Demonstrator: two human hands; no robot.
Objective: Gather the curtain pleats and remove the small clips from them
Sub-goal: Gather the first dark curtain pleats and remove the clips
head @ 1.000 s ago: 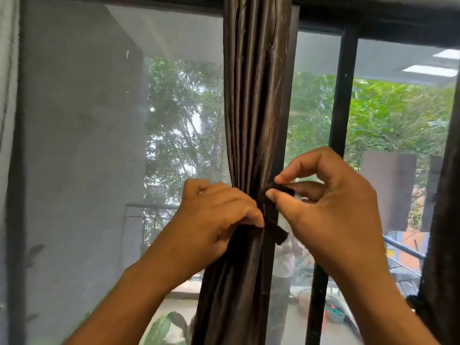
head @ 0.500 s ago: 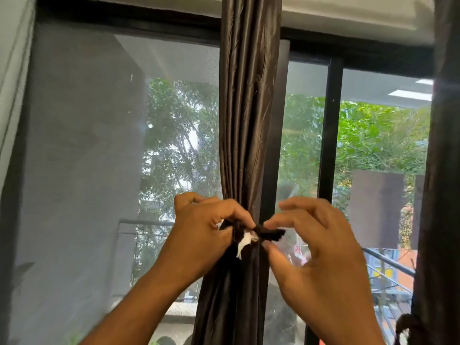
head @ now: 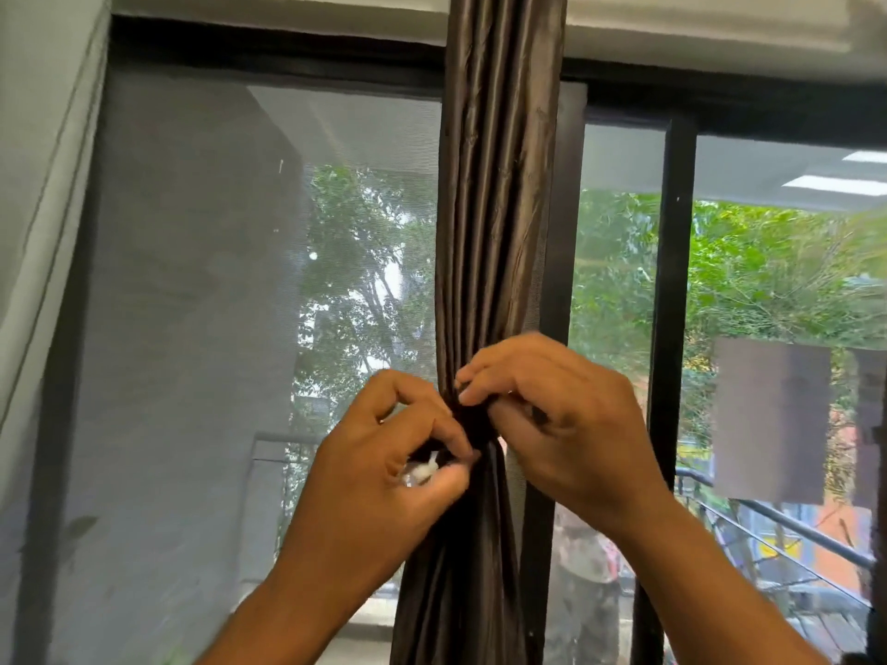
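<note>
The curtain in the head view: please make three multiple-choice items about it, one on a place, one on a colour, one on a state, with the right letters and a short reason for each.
1. Where do both hands meet the curtain?
A. at its gathered waist
B. at its top edge
C. at its bottom hem

2. What colour is the small piece pinched in the left hand?
A. red
B. white
C. green

3. How does the curtain hang?
A. spread flat across the window
B. bunched into narrow pleats
C. lying on the floor

Answers: 1 A, the left hand and the right hand meet where the folds narrow. 2 B, the small piece between the fingers is white. 3 B, the folds run close together.
</note>
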